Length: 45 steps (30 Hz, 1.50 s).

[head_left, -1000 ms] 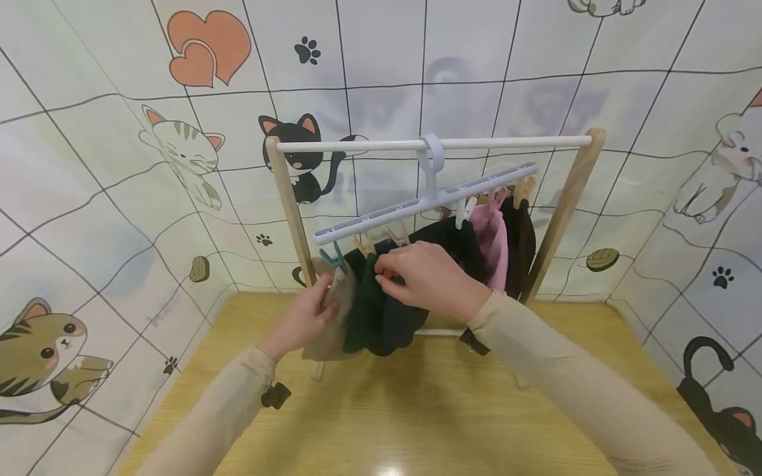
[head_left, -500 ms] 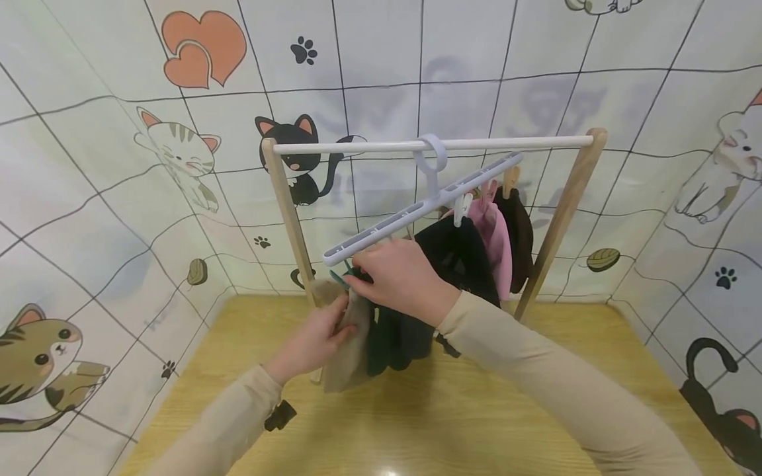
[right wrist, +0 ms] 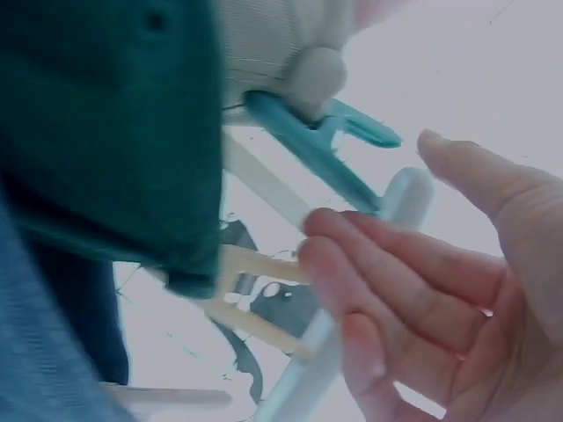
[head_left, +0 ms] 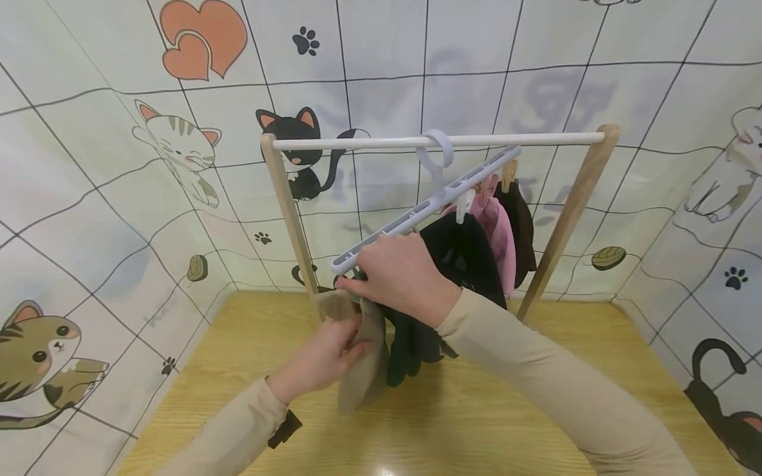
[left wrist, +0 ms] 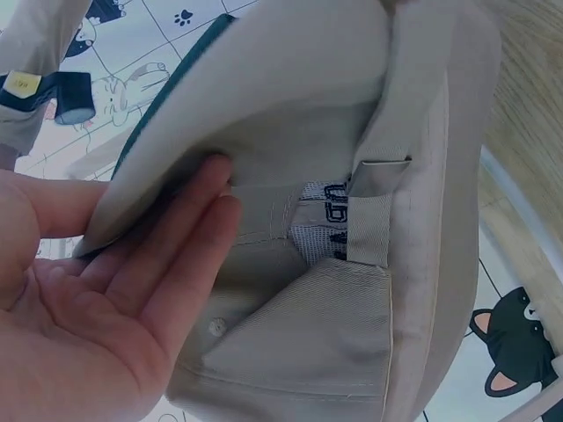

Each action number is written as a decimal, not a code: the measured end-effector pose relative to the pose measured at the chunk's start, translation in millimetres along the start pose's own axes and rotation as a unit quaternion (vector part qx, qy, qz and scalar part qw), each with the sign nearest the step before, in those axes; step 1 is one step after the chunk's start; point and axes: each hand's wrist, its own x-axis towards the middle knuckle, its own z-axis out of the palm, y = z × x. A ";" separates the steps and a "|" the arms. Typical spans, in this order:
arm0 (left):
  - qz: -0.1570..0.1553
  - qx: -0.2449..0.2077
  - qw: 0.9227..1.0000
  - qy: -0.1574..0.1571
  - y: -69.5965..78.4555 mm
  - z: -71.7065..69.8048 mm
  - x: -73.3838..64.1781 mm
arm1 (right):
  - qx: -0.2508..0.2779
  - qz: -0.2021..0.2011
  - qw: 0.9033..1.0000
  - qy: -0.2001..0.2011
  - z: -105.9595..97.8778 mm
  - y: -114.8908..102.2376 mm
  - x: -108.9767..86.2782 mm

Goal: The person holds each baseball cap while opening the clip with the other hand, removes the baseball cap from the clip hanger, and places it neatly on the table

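Note:
My left hand grips the edge of a beige cap, its fingers inside and thumb outside. In the left wrist view, the cap's adjustable strap and inner label show. My right hand is at the near end of a white hanger, its fingers spread beside a teal clothespin in the right wrist view. That clothespin bites the beige cap's edge. A green cap hangs alongside, and a peg of pale wood colour sits by it.
The hanger hooks over the white bar of a wooden-legged rack on a wooden table. Black, pink and brown caps hang from clothespins toward its far end. Cat-printed cloth stands behind.
My right hand has moved left from the middle pegs to the hanger's near end. The hanger has swung, its near end coming lower and closer; the beige cap and left hand have shifted right.

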 end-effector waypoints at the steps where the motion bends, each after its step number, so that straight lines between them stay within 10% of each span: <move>1: 0.002 -0.003 1.000 0.001 1.0 0.4 0.2 | -0.010 0.003 1.000 -0.009 -2.1 -1.9 0.5; 12: 0.026 0.015 0.999 0.012 9.8 2.4 -0.2 | -0.080 0.035 0.996 -0.030 -6.3 -16.2 0.7; 45: 0.059 0.021 0.998 0.026 -2.0 -6.2 -24.3 | -0.040 0.041 0.997 0.050 14.8 -14.3 -3.6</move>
